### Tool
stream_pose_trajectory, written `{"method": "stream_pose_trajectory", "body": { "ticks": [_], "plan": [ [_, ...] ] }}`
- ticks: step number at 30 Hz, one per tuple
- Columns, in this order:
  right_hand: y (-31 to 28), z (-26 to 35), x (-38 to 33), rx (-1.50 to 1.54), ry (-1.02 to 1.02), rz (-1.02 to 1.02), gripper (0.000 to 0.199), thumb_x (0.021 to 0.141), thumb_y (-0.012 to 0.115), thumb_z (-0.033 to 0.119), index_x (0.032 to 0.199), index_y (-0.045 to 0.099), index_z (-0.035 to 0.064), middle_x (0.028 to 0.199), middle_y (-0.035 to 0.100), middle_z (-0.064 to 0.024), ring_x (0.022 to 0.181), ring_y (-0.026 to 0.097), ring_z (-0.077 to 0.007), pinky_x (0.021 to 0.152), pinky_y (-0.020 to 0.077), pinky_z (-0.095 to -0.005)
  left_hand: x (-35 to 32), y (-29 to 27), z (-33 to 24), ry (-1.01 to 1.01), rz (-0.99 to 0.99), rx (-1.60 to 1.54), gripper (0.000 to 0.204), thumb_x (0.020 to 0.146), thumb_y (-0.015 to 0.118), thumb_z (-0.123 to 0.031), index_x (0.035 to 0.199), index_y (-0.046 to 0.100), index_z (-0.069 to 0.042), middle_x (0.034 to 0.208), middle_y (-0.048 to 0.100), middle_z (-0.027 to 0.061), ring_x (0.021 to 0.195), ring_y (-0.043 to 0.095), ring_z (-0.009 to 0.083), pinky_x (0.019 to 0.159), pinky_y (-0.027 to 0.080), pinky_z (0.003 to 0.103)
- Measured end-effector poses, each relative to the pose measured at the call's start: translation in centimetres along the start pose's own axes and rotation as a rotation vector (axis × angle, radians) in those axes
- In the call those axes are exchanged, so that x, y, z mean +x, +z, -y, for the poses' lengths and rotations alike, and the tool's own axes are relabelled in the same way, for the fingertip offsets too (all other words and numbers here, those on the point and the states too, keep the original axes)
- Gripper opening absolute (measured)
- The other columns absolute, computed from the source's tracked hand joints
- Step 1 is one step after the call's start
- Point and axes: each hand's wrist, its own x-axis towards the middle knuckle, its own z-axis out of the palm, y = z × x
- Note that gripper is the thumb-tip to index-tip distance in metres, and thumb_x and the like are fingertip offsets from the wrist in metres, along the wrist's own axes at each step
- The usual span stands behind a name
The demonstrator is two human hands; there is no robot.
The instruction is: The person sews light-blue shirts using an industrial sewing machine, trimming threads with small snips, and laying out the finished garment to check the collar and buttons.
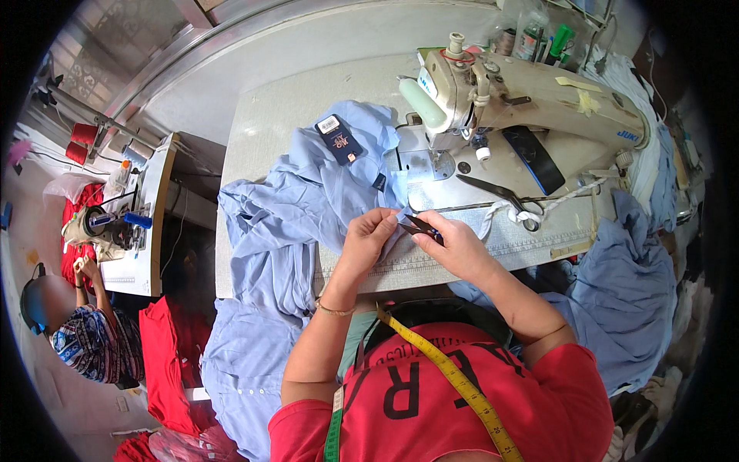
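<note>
At the front of the sewing table, my left hand (372, 233) pinches an edge of a light blue shirt (289, 185). Close beside it, my right hand (456, 245) grips small black thread snips (422, 225), their blades pointing at the cloth by my left fingertips. The shirt lies rumpled across the table's left half and hangs over the front edge. On it rests a dark blue hang tag (339, 142) with a white sticker. Just behind my hands, a lamp lights the needle area of a beige sewing machine (523, 83).
Black scissors (493, 189) and a dark phone (533, 159) lie right of the needle. A twisted white cloth strip (504, 215) is beside them. More blue garments (623, 292) hang at the right. Far left, another person (92, 339) sits at a second machine with red cloth.
</note>
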Motion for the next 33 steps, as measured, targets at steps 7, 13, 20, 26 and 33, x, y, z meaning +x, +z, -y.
{"method": "stream_pose_trajectory", "body": {
  "ticks": [7, 13, 20, 26, 33],
  "plan": [
    [0.11, 0.26, 0.01, -0.071, -0.020, -0.039, 0.026, 0.087, 0.058, 0.023, 0.106, 0.053, 0.0060, 0.079, 0.062, -0.0186, 0.077, 0.060, -0.0388, 0.063, 0.0464, -0.0443, -0.01, 0.11, 0.07, 0.027, -0.013, 0.019, 0.022, 0.093, 0.055, -0.016, 0.102, 0.063, 0.002, 0.084, 0.063, -0.0002, 0.072, 0.051, 0.0034, 0.064, 0.042, 0.018],
    [0.17, 0.26, -0.13, -0.118, -0.024, -0.061, 0.023, 0.087, 0.058, 0.022, 0.102, 0.052, 0.0060, 0.077, 0.061, -0.0182, 0.075, 0.060, -0.0388, 0.061, 0.0465, -0.0442, -0.01, -0.04, 0.10, 0.006, -0.017, 0.056, 0.022, 0.093, 0.055, -0.015, 0.101, 0.064, 0.003, 0.084, 0.062, -0.0005, 0.072, 0.051, 0.0033, 0.065, 0.041, 0.018],
    [0.09, 0.48, -0.22, -0.156, -0.058, -0.084, 0.021, 0.087, 0.058, 0.021, 0.101, 0.052, 0.0064, 0.078, 0.062, -0.0175, 0.075, 0.061, -0.0375, 0.061, 0.0471, -0.0436, -0.02, 0.21, -0.02, 0.025, -0.028, 0.075, 0.021, 0.093, 0.055, -0.016, 0.101, 0.064, 0.002, 0.082, 0.062, -0.0014, 0.070, 0.050, 0.0025, 0.061, 0.040, 0.018],
    [0.28, 0.40, -0.29, -0.240, -0.119, -0.124, 0.023, 0.086, 0.058, 0.020, 0.103, 0.053, 0.0056, 0.084, 0.063, -0.0162, 0.075, 0.062, -0.0353, 0.062, 0.0490, -0.0425, 0.00, 0.26, 0.00, 0.015, -0.037, 0.080, 0.021, 0.093, 0.055, -0.016, 0.100, 0.064, 0.002, 0.080, 0.060, -0.0027, 0.067, 0.048, 0.0017, 0.058, 0.038, 0.017],
    [1.01, 0.14, -0.46, -0.401, -0.227, -0.225, 0.024, 0.086, 0.058, 0.018, 0.104, 0.054, 0.0037, 0.087, 0.064, -0.0148, 0.074, 0.063, -0.0326, 0.063, 0.0505, -0.0407, 0.12, 0.27, 0.24, 0.027, -0.071, 0.097, 0.019, 0.093, 0.056, -0.016, 0.096, 0.064, 0.001, 0.076, 0.056, -0.0054, 0.063, 0.043, 0.0004, 0.053, 0.034, 0.016]
  ]
}}
